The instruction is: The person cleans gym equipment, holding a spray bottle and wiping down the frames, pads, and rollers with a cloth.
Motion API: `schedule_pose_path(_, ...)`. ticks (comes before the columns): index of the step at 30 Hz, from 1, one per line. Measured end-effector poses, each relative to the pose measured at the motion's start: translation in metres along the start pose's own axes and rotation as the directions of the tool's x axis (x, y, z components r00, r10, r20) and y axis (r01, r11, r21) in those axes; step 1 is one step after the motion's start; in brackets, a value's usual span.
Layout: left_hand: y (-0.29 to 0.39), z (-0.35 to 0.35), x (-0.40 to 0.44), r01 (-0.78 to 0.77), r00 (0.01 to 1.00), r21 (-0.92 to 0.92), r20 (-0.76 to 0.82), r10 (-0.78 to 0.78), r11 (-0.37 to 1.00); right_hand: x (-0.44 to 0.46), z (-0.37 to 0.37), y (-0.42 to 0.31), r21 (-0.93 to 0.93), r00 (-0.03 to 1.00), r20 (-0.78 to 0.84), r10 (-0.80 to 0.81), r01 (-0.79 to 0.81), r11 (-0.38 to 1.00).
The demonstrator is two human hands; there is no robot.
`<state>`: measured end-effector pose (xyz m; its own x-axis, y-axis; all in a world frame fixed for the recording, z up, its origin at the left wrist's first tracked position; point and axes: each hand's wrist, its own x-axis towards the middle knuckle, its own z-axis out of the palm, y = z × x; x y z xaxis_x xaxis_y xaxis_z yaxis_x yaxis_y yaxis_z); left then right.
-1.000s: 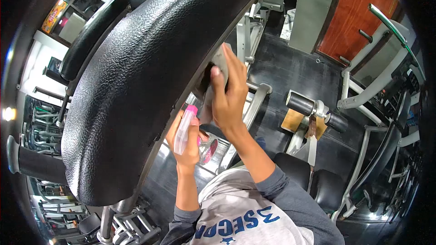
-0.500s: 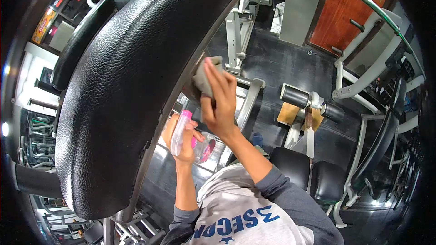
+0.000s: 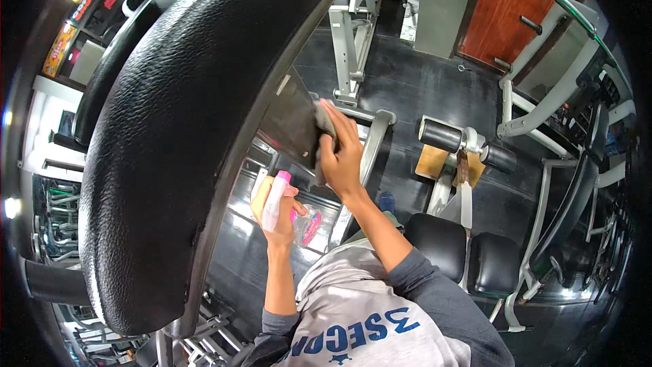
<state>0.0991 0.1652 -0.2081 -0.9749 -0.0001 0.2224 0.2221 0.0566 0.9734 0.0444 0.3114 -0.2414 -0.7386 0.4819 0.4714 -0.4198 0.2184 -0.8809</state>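
Observation:
My left hand [image 3: 277, 211] is wrapped round a clear spray bottle [image 3: 309, 225] with a pink and white trigger head, held low beside the machine. In my right hand [image 3: 343, 163] is a grey cloth [image 3: 324, 126], pressed against the end of a dark flat panel [image 3: 288, 119]. The panel sticks out from behind a large black padded cushion [image 3: 170, 136], which fills the left of the view. Part of the cloth is hidden under my fingers.
Silvery frame tubes [image 3: 375, 149] stand just beyond my right hand. To the right is a bench with black foam rollers [image 3: 441, 134] and black seat pads [image 3: 438, 248]. A wooden door [image 3: 513, 10] is at the back, and another grey machine [image 3: 550, 95] stands at the far right.
My right hand has slid with the cloth away from the cushion, toward the panel's outer end, uncovering more of the panel. The bottle in my left hand has shifted slightly.

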Motion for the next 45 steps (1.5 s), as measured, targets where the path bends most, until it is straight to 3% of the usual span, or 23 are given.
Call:
schedule_pose_path(4,0.002,0.014,-0.001,-0.064,0.997,0.188,0.054,0.055,0.98,0.016,-0.009,-0.008,0.106,0.988,0.036,-0.147,0.143,0.984)
schedule_pose_path(5,0.0,0.016,-0.002,-0.063,0.997,0.19,0.054,0.054,0.98,0.014,-0.018,0.008,0.093,0.99,0.07,-0.12,0.113,0.989)
schedule_pose_path(7,-0.002,0.019,-0.004,-0.025,1.0,0.251,0.016,0.022,0.968,0.006,-0.028,0.028,0.147,0.979,-0.017,0.202,-0.197,0.969)
schedule_pose_path(9,-0.005,0.021,-0.003,-0.016,1.0,0.242,0.008,0.014,0.97,0.002,-0.037,0.032,0.228,0.965,-0.158,0.209,-0.17,0.959)
schedule_pose_path(11,-0.008,0.02,-0.005,0.005,1.0,0.172,-0.003,-0.005,0.985,-0.002,-0.04,0.024,0.253,0.966,-0.138,0.22,-0.18,0.951)
schedule_pose_path(13,-0.007,0.02,-0.005,-0.021,1.0,0.186,0.005,0.02,0.982,-0.006,-0.025,0.009,0.112,0.997,-0.075,-0.035,0.043,0.993)
schedule_pose_path(15,-0.006,0.018,-0.004,-0.053,0.999,0.198,0.009,0.053,0.979,-0.013,-0.008,-0.011,0.043,0.979,0.116,-0.168,0.164,0.985)
schedule_pose_path(18,-0.013,0.005,-0.007,-0.054,0.998,0.137,0.026,0.051,0.989,-0.05,0.008,0.021,-0.078,0.946,0.138,-0.292,0.304,0.949)
schedule_pose_path(22,-0.014,-0.006,-0.011,0.012,1.0,0.115,0.026,-0.015,0.993,-0.098,0.007,0.075,-0.162,0.937,0.185,-0.297,0.327,0.931)
schedule_pose_path(24,-0.016,-0.006,-0.009,0.002,0.999,0.176,0.049,-0.011,0.984,-0.105,0.012,0.079,-0.109,0.995,0.09,-0.048,0.058,0.992)
schedule_pose_path(25,-0.017,-0.005,-0.009,0.001,0.999,0.177,0.048,-0.009,0.984,-0.095,0.015,0.066,-0.108,0.995,0.09,-0.05,0.059,0.992)
schedule_pose_path(27,-0.019,-0.001,-0.012,0.066,0.997,0.133,0.034,-0.071,0.989,-0.069,0.018,0.034,-0.016,0.988,-0.039,0.15,-0.151,0.988)
schedule_pose_path(29,-0.022,0.004,-0.014,0.075,0.997,0.082,-0.018,-0.074,0.994,-0.047,0.017,0.006,-0.043,0.998,0.008,0.062,-0.061,0.997)
schedule_pose_path(31,-0.025,0.004,-0.016,-0.019,1.0,0.123,0.026,0.016,0.992,-0.038,0.016,-0.012,-0.076,0.989,0.055,-0.136,0.14,0.987)
schedule_pose_path(32,-0.027,0.004,-0.017,-0.016,0.999,0.125,0.029,0.013,0.992,-0.04,0.021,-0.012,-0.091,0.976,0.004,-0.218,0.218,0.972)
schedule_pose_path(35,-0.03,0.002,-0.019,0.08,0.996,0.051,-0.04,-0.078,0.996,-0.068,0.021,0.035,-0.163,0.965,0.003,-0.263,0.26,0.952)
schedule_pose_path(36,-0.031,0.0,-0.018,0.074,0.996,0.053,-0.043,-0.072,0.996,-0.08,0.02,0.055,-0.183,0.986,-0.009,-0.167,0.163,0.97)
schedule_pose_path(37,-0.031,-0.004,-0.019,0.096,0.995,0.083,-0.016,-0.095,0.992,-0.092,0.019,0.076,-0.179,0.986,-0.007,-0.167,0.163,0.97)
schedule_pose_path(39,-0.035,-0.006,-0.019,0.117,0.993,0.11,0.012,-0.119,0.987,-0.104,0.015,0.104,-0.08,0.959,-0.102,0.263,-0.272,0.959)
schedule_pose_path(40,-0.037,-0.006,-0.019,0.128,0.991,0.109,0.018,-0.13,0.986,-0.103,0.012,0.112,-0.082,0.96,-0.102,0.262,-0.27,0.959)
schedule_pose_path(42,-0.04,-0.002,-0.019,0.142,0.989,0.109,0.025,-0.145,0.984,-0.095,0.01,0.128,-0.026,0.873,-0.017,0.487,-0.487,0.873)
schedule_pose_path(43,-0.042,0.002,-0.02,0.15,0.989,0.087,0.003,-0.151,0.985,-0.081,0.009,0.116,-0.027,0.871,-0.015,0.49,-0.491,0.871)
schedule_pose_path(45,-0.046,0.008,-0.023,0.167,0.986,0.071,-0.018,-0.166,0.983,-0.056,0.009,0.078,-0.036,0.966,-0.002,0.26,-0.26,0.965)
